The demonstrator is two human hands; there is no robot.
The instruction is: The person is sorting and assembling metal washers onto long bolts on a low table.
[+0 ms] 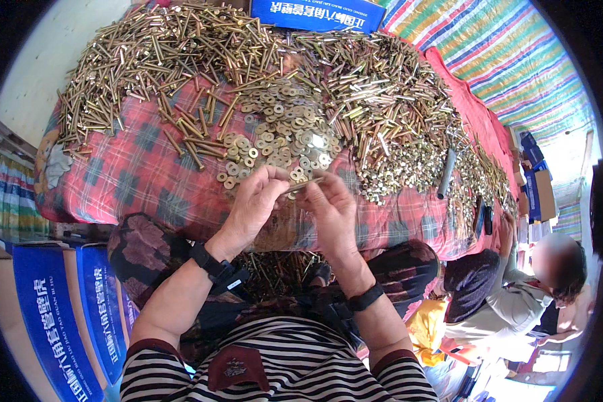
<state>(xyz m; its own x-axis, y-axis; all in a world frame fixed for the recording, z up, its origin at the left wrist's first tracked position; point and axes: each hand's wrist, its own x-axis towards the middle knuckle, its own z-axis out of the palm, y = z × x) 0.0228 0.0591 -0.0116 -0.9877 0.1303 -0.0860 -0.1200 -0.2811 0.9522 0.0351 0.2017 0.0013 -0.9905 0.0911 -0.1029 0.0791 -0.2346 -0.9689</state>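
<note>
My left hand [256,201] pinches one end of a thin brassy bolt [299,186], held almost level above the near edge of the cloth. At its other end, the fingers of my right hand [332,209] close around the tip; a small part there may be a washer, but I cannot make it out. Just beyond my hands spreads a heap of flat round washers [281,127]. Loose long bolts [194,130] lie to the left of the washers. Shorter sleeved bolts [382,100] are piled to the right, with small nuts [388,171] in front of them.
A red plaid cloth [127,174] covers the work surface. A large bolt heap [147,50] fills the far left. A blue box [318,15] stands at the back, and blue cartons [50,321] at lower left. A dark tube [447,173] lies right, near another person [516,305].
</note>
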